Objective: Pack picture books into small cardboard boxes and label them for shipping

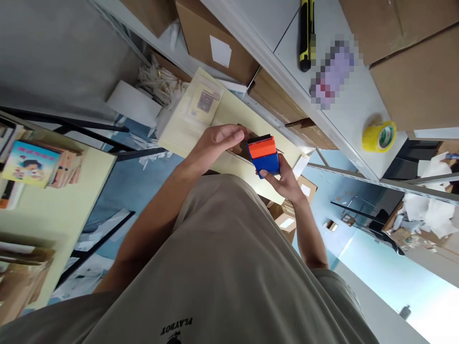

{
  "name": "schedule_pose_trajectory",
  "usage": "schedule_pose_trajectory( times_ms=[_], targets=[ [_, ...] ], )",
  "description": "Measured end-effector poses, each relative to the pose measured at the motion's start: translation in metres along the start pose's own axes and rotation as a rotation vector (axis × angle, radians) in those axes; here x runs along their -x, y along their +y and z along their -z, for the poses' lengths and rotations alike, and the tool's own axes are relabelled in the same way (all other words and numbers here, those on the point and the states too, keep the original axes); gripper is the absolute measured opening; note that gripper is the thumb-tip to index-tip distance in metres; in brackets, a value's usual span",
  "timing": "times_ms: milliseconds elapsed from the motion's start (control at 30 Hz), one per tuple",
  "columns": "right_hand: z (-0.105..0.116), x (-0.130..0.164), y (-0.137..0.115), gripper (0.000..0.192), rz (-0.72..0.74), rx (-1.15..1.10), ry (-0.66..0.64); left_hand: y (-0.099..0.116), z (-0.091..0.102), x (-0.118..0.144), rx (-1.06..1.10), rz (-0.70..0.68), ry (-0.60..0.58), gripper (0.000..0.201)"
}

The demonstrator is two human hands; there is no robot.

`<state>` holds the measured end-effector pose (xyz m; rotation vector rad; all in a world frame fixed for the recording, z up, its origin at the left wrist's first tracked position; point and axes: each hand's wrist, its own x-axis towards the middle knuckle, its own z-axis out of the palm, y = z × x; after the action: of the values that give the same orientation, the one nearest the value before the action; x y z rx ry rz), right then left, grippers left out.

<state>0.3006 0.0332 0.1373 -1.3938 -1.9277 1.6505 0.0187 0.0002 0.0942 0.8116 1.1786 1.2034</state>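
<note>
Shelving and cardboard fill this tilted storeroom view, with a blue floor showing between the racks. At far left, a pale shelf point(53, 200) carries picture books point(30, 162) stacked on their sides. Further in, a flat cream package point(201, 119) lies beyond the person's grey shirt point(222, 267), with a bundle of white sticks point(158, 81) just behind it.

Over that package the left hand point(218, 143) is curled, its fingers bent toward a brown roll that is mostly hidden beneath them; whether it grips the roll cannot be told. Just to its right, touching distance away, the right hand point(285, 179) clasps a blue-and-orange tape dispenser point(264, 155) from below, fingers wrapped around the blue body, the orange toothed end pointing away from the person.

Above and to the right, a white shelf point(358, 110) holds a yellow-and-black utility knife point(306, 33), a yellow tape roll point(379, 136) and brown boxes point(419, 81).
</note>
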Motion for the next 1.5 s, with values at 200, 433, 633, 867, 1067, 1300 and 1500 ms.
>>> schedule_pose_trajectory(
  times_ms=[200,433,633,867,1067,1300,1500],
  targets=[
    [0.015,0.004,-0.008,0.057,-0.028,0.172,-0.083,-0.016,-0.007,-0.012,0.0,0.062,-0.007,0.063],
    [0.019,-0.011,-0.006,0.054,-0.04,0.239,-0.07,-0.053,-0.014,-0.02,-0.015,0.077,0.104,0.048],
    [0.025,-0.034,-0.023,0.066,-0.162,0.294,-0.142,-0.092,-0.016,-0.023,0.024,0.076,0.232,0.05],
    [0.052,-0.042,-0.085,0.071,-0.342,0.576,-0.279,-0.113,0.02,-0.042,0.033,0.169,0.464,0.042],
    [0.03,-0.061,-0.089,0.064,-0.359,0.779,-0.252,-0.139,0.021,-0.06,0.094,0.265,0.504,0.038],
    [0.009,-0.078,-0.08,0.065,-0.391,0.76,-0.29,-0.168,0.027,-0.062,0.092,0.316,0.516,0.033],
    [0.005,-0.088,-0.067,0.069,-0.378,0.823,-0.279,-0.188,0.026,-0.069,0.098,0.356,0.503,0.033]
  ],
)
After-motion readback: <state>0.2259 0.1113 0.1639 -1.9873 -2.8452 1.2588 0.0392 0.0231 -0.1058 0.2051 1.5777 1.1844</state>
